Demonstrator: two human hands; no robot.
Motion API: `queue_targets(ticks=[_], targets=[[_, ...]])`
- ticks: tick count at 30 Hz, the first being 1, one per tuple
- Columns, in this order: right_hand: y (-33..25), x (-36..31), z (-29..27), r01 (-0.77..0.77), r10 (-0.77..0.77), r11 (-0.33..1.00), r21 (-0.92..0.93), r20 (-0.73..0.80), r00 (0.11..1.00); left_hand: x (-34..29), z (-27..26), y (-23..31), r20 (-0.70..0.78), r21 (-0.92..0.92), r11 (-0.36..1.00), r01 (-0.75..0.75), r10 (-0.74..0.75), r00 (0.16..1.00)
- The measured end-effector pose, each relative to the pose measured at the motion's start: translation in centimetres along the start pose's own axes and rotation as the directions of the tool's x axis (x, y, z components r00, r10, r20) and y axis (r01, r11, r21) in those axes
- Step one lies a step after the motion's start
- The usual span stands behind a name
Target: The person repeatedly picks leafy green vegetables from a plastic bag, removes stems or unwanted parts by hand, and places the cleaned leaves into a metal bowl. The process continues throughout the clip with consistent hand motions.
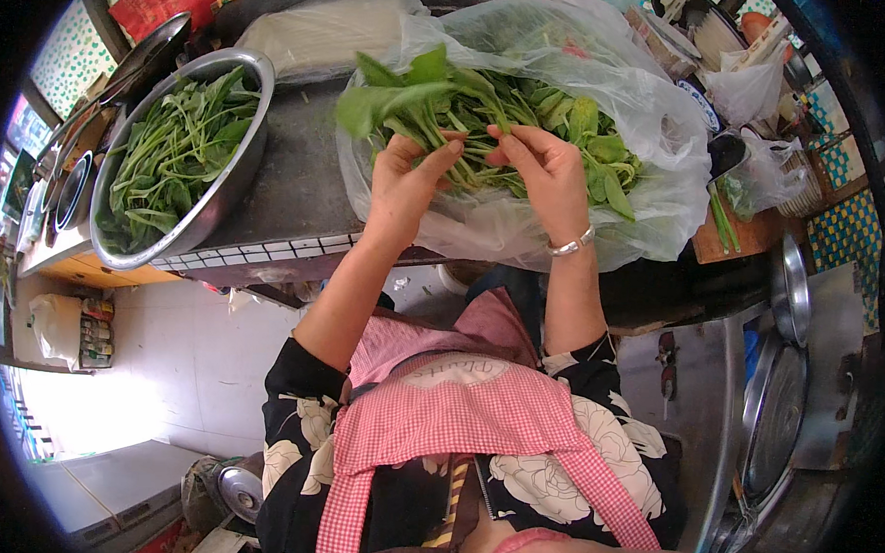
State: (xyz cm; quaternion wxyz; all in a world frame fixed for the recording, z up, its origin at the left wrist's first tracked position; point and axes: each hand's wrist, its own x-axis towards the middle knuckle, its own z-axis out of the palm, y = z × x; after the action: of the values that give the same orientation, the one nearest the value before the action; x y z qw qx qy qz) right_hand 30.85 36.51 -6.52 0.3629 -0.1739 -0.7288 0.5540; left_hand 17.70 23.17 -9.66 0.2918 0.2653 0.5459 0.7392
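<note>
Both my hands are over an open clear plastic bag full of leafy greens. In my left hand is a bunch of green stems, its leaves pointing up and away and partly blurred. My right hand, with a silver bracelet at the wrist, pinches a leafy stem between thumb and fingers, close beside the left. To the left stands a large metal basin holding many loose greens.
A clear bag of pale noodle-like strands lies behind the dark counter. At the right are a wooden board with green stalks, a small plastic bag and metal pans. Pans crowd the far left.
</note>
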Motion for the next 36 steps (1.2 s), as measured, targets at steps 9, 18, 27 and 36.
queue_targets(ticks=[9, 18, 27, 36], targets=[[2.1, -1.6, 0.7, -0.045, 0.038, 0.993, 0.111, 0.063, 0.997, 0.0, 0.3, 0.2, 0.038, -0.087, 0.996, 0.015, -0.012, 0.999], [1.5, -2.7, 2.0, 0.264, -0.292, 0.919, -0.293, -0.056, 0.955, 0.0, 0.4, 0.0, 0.048, -0.222, 0.973, -0.058, 0.071, 0.996], [1.4, -3.3, 3.0, 0.225, -0.271, 0.921, -0.319, -0.108, 0.957, 0.4, 0.0, -1.2, 0.109, -0.417, 0.907, -0.06, 0.115, 0.987], [1.4, -3.2, 3.7, 0.426, -0.618, 0.641, -0.638, -0.1, 0.78, -1.2, 1.2, -0.5, 0.125, -0.457, 0.889, 0.001, 0.063, 0.99]])
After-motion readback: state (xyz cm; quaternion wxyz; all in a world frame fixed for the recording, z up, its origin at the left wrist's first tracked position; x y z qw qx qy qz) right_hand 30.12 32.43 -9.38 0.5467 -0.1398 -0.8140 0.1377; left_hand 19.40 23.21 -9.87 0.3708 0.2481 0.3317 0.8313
